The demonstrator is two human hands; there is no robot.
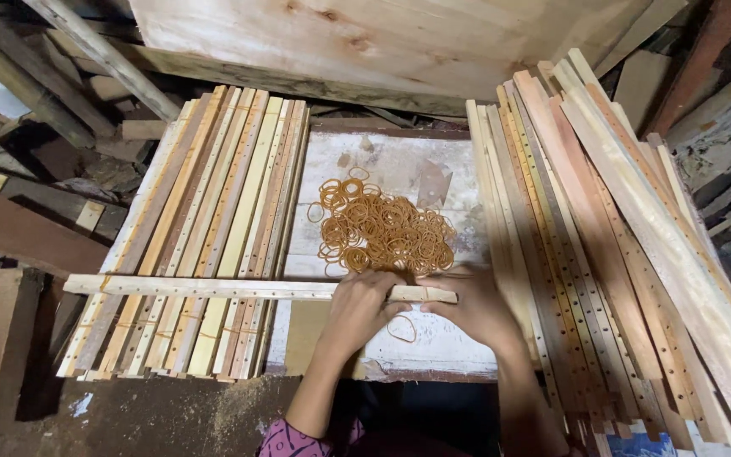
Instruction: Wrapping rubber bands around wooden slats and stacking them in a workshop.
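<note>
A bundle of thin pale wooden slats (213, 288) lies crosswise, reaching left over a stack of slats. My left hand (357, 309) grips the bundle near its right end. My right hand (471, 309) is closed at that same end, fingers at the bundle's tip. A single rubber band (401, 328) loops below the bundle between my hands. A heap of orange rubber bands (382, 230) lies on the white worn board (399, 161) just beyond my hands.
A stack of drilled slats (205, 211) lies on the left, bound with bands. A larger loose pile of drilled slats (602, 245) lies on the right. A big plywood sheet (365, 38) stands at the back. Scrap wood (27, 169) clutters the left side.
</note>
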